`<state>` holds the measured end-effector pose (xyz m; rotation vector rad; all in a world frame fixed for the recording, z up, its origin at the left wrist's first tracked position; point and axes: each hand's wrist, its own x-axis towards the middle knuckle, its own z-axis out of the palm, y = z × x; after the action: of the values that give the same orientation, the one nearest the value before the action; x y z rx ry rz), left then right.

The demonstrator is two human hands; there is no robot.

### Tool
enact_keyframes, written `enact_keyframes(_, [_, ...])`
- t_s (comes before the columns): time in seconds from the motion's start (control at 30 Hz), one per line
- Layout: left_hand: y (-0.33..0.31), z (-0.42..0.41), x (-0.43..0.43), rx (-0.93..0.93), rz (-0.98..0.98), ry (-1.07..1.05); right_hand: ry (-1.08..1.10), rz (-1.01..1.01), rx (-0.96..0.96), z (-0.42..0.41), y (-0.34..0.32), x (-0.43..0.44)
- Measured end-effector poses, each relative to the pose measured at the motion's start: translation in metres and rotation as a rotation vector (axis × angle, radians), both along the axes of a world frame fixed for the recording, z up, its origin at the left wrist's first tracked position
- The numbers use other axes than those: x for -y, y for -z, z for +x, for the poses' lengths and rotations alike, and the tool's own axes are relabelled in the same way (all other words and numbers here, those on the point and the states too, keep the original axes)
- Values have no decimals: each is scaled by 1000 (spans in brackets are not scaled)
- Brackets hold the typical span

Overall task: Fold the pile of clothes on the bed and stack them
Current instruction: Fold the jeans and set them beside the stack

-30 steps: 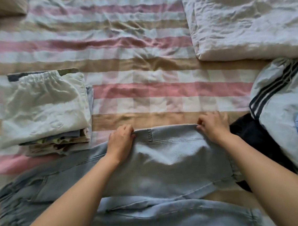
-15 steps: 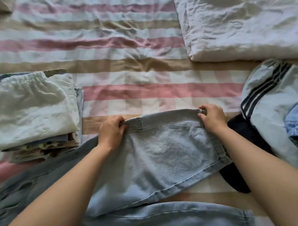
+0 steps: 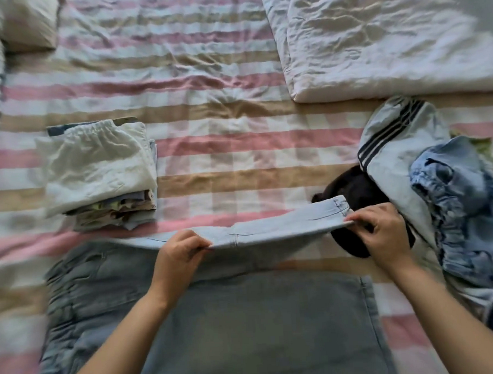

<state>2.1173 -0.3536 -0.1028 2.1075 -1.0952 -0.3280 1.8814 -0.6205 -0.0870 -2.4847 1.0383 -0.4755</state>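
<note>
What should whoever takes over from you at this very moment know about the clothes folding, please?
Hands: the left hand and the right hand each pinch the raised edge of the jeans.
Jeans: spread on the bed in front of the person, with the fold in mid-air and not laid down.
Done: the folded stack lies at left, with a white garment on top.
To do: finish the jeans and add them to the stack. Then fold the pile at right: striped garment, black garment, blue denim garment.
</note>
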Motion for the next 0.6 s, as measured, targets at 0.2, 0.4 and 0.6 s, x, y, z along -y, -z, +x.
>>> enact_keyframes(0.2, [-6, -74, -63, 129, -50, 19, -4, -118, 6, -92, 6, -72])
enact_keyframes(0.4, [32, -139, -113, 248, -20, 144, 35, -34, -84, -166, 59, -134])
enact_keyframes(0.6, [68, -167, -128, 318, 144, 248, 64, 165, -244, -186, 94, -156])
